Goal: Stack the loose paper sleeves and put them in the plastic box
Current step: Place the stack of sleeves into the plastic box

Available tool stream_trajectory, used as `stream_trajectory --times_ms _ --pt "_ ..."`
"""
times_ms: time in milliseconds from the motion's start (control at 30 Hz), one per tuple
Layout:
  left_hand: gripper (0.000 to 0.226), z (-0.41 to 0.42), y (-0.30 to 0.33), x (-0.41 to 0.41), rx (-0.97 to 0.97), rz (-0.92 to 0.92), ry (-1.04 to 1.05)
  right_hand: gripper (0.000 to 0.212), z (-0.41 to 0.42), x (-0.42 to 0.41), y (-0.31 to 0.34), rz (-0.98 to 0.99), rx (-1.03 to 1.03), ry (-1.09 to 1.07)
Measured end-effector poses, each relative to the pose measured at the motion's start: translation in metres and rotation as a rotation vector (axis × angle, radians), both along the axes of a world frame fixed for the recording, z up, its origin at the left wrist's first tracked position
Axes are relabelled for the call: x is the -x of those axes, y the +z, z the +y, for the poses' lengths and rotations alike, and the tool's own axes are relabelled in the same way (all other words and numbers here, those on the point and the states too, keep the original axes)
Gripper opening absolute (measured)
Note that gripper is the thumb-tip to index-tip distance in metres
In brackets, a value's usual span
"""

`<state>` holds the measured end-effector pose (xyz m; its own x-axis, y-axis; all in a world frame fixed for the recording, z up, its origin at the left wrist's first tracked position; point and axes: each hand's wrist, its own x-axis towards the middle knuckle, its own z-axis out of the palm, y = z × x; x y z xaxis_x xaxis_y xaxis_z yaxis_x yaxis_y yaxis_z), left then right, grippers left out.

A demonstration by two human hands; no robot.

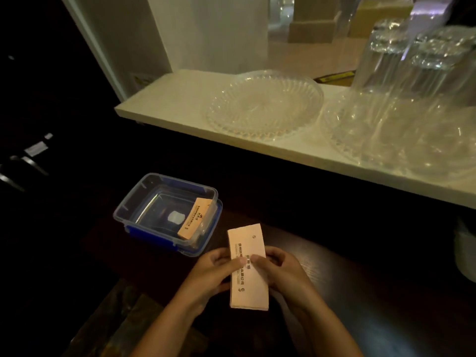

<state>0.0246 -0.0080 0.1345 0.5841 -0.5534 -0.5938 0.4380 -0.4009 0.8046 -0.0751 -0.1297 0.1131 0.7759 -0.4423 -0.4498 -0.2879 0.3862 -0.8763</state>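
Dim scene; the dark tabletop [360,292] swallows most detail, and its left edge is hard to trace. Both forearms cut off at the bottom frame. Stack of paper sleeves [248,269] held above the table, its sheet count unreadable; left hand [219,271] and right hand [280,271] pinch it from either side, thumbs on the printed face. Plastic box [167,215], lidless, sits just beyond-left, apart from the stack; 1 orange sleeve bundle [195,219] leans on its right wall. Pale shelf [180,99] above carries a glass plate [265,104]; upturned glasses [412,63] blurred at right.
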Motion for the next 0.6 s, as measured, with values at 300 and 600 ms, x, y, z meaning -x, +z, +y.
stream_trajectory --times_ms 300,600 --pt "0.028 0.028 0.009 -0.029 -0.127 -0.088 0.032 0.024 0.025 -0.034 -0.004 -0.016 -0.12 0.006" --pt "0.016 0.062 -0.004 -0.132 -0.017 -0.016 0.124 0.052 0.016 -0.089 -0.013 -0.016 0.814 0.269"
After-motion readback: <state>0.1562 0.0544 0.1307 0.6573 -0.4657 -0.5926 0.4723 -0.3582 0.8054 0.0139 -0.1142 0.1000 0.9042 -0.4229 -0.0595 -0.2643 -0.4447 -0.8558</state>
